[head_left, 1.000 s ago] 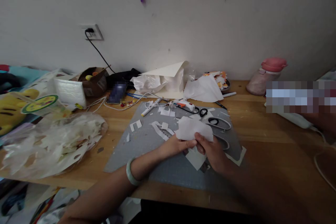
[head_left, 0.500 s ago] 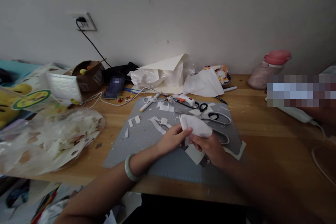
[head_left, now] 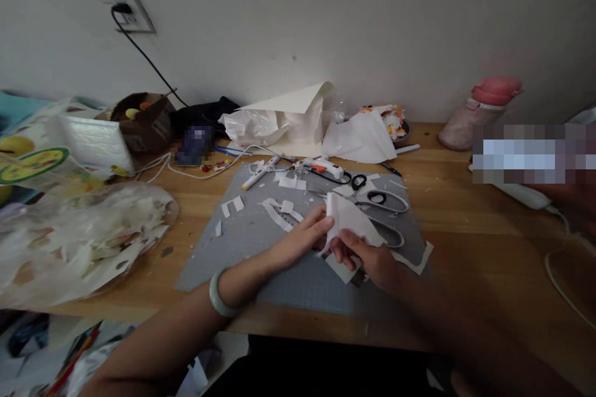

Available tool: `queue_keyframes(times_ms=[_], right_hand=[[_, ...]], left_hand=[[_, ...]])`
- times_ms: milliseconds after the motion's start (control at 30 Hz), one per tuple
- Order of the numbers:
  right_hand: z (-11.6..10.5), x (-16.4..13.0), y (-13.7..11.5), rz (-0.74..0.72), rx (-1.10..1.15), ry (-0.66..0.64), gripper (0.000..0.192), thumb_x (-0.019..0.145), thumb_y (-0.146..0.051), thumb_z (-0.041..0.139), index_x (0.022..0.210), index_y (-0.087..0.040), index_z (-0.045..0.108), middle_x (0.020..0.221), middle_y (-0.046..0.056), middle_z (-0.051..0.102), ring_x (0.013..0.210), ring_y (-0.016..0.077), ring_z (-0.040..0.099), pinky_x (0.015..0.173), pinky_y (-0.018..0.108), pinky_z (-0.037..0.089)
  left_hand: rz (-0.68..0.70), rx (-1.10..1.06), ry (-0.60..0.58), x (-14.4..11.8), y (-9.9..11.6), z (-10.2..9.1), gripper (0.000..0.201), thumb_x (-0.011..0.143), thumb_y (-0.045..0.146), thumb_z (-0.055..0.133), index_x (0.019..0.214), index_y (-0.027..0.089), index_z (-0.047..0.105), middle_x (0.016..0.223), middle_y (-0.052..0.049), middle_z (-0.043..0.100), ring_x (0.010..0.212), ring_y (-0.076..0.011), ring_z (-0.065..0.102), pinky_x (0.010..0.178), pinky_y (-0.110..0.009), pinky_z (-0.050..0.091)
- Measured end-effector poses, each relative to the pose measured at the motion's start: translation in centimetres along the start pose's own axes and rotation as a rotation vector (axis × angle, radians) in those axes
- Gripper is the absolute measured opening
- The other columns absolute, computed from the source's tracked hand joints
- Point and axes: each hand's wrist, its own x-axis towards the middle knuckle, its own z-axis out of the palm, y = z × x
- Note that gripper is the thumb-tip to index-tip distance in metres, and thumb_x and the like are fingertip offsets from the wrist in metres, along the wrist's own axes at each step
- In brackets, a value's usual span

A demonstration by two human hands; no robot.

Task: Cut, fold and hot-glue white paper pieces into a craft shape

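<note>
A folded piece of white paper [head_left: 354, 218] is held between both hands over the grey cutting mat [head_left: 298, 291]. My left hand [head_left: 305, 234], with a pale bangle on its wrist, pinches the paper's left edge. Thumb on top, my right hand [head_left: 367, 257] grips the lower part of the same paper. Just beyond it lie scissors with light grey handles [head_left: 401, 201], partly covered by the paper. A black-handled pair of scissors [head_left: 358, 182] rests behind those. Paper scraps [head_left: 233, 205] are scattered on the mat, and a pale card piece [head_left: 342, 268] shows under my hands.
Along the back are a white and orange glue gun [head_left: 323, 167], a white pen-like tool [head_left: 261, 173], crumpled plastic and paper [head_left: 261, 127], and a cardboard box [head_left: 149, 127]. A clear bag of scraps [head_left: 88, 242] fills the left. A pink-capped bottle [head_left: 479, 111] stands right, near another person's arm [head_left: 563, 195].
The white paper has turned and opened out into a wider, flatter shape, with a folded strip at its left edge. My fingers have shifted along it, and the view has moved slightly.
</note>
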Motion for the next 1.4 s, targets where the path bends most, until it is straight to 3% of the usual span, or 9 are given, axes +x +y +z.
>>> queue_keyframes(times_ms=[67, 200, 333, 400, 600, 800, 1100, 1267, 1400], right_hand=[[-0.1, 0.0, -0.1, -0.017, -0.034, 0.005, 0.052, 0.077, -0.063, 0.048, 0.051, -0.02, 0.056, 0.043, -0.003, 0.044, 0.039, 0.008, 0.036, 0.042, 0.024, 0.031], [-0.2, 0.1, -0.1, -0.044, -0.072, 0.006, 0.056, 0.08, -0.062, 0.044, 0.045, -0.02, 0.054, 0.042, -0.001, 0.047, 0.039, 0.0086, 0.036, 0.042, 0.025, 0.03], [-0.2, 0.0, -0.2, -0.031, -0.11, 0.007, 0.055, 0.079, -0.061, 0.045, 0.044, -0.02, 0.054, 0.043, 0.001, 0.049, 0.04, 0.0094, 0.038, 0.043, 0.026, 0.032], [-0.2, 0.0, -0.4, -0.035, -0.135, 0.007, 0.054, 0.079, -0.061, 0.045, 0.045, -0.02, 0.053, 0.043, 0.001, 0.049, 0.041, 0.0104, 0.04, 0.044, 0.027, 0.034], [-0.1, -0.2, -0.2, -0.088, -0.149, 0.024, 0.053, 0.081, -0.062, 0.042, 0.053, -0.02, 0.057, 0.046, 0.0, 0.048, 0.044, 0.0126, 0.043, 0.048, 0.029, 0.038], [-0.1, -0.4, 0.5, -0.002, -0.11, 0.077, 0.048, 0.076, -0.062, 0.051, 0.052, -0.021, 0.053, 0.047, 0.001, 0.047, 0.045, 0.0138, 0.044, 0.048, 0.03, 0.039], [0.0, -0.1, 0.4, -0.009, 0.037, 0.015, 0.049, 0.076, -0.064, 0.049, 0.059, -0.018, 0.052, 0.052, 0.0, 0.054, 0.043, 0.0081, 0.043, 0.044, 0.024, 0.037], [-0.1, -0.3, 0.8, -0.042, -0.081, -0.03, 0.051, 0.08, -0.063, 0.045, 0.056, -0.019, 0.052, 0.051, -0.002, 0.052, 0.042, 0.0068, 0.043, 0.042, 0.021, 0.035], [-0.1, -0.3, 1.0, 0.017, -0.072, -0.08, 0.055, 0.081, -0.064, 0.042, 0.052, -0.019, 0.049, 0.044, -0.003, 0.048, 0.037, 0.006, 0.041, 0.036, 0.02, 0.03]], left_hand=[[-0.01, -0.088, -0.085, 0.1, 0.2, -0.3, 0.045, 0.073, 0.052, 0.064, 0.101, 0.017, 0.058, 0.065, -0.001, 0.061, 0.063, -0.015, 0.06, 0.056, -0.024, 0.042], [-0.032, -0.226, -0.063, 0.1, 0.9, -0.4, 0.04, 0.065, 0.036, 0.076, 0.095, 0.015, 0.059, 0.077, -0.002, 0.064, 0.064, -0.0112, 0.058, 0.061, -0.022, 0.045], [-0.088, -0.258, -0.195, 0.0, 0.9, -0.3, 0.038, 0.067, 0.038, 0.074, 0.094, 0.015, 0.06, 0.074, -0.004, 0.065, 0.062, -0.0136, 0.06, 0.06, -0.025, 0.046], [-0.065, -0.194, -0.185, 0.1, 0.6, -0.4, 0.035, 0.067, 0.038, 0.073, 0.091, 0.014, 0.061, 0.07, -0.004, 0.066, 0.061, -0.0148, 0.06, 0.061, -0.027, 0.047], [0.028, 0.064, 0.052, -0.3, 0.9, -0.3, 0.03, 0.073, 0.034, 0.067, 0.092, 0.012, 0.061, 0.081, -0.006, 0.068, 0.08, -0.0189, 0.06, 0.08, -0.031, 0.047], [0.075, 0.346, -0.194, -0.8, 1.3, 0.1, 0.035, 0.083, 0.047, 0.051, 0.073, 0.014, 0.059, 0.071, -0.004, 0.064, 0.073, -0.0159, 0.059, 0.077, -0.029, 0.047], [0.134, 0.412, 0.175, -1.3, 0.8, 0.3, 0.031, 0.083, 0.045, 0.048, 0.073, 0.016, 0.057, 0.072, -0.003, 0.063, 0.077, -0.0161, 0.058, 0.079, -0.03, 0.047], [0.118, 0.396, 0.058, -1.3, 0.8, 0.7, 0.04, 0.084, 0.049, 0.042, 0.064, 0.018, 0.056, 0.062, -0.002, 0.063, 0.063, -0.0143, 0.057, 0.068, -0.028, 0.049], [0.101, 0.392, 0.07, -1.5, 0.8, 1.4, 0.041, 0.082, 0.052, 0.044, 0.063, 0.019, 0.058, 0.06, -0.001, 0.063, 0.063, -0.0144, 0.059, 0.07, -0.027, 0.048]])
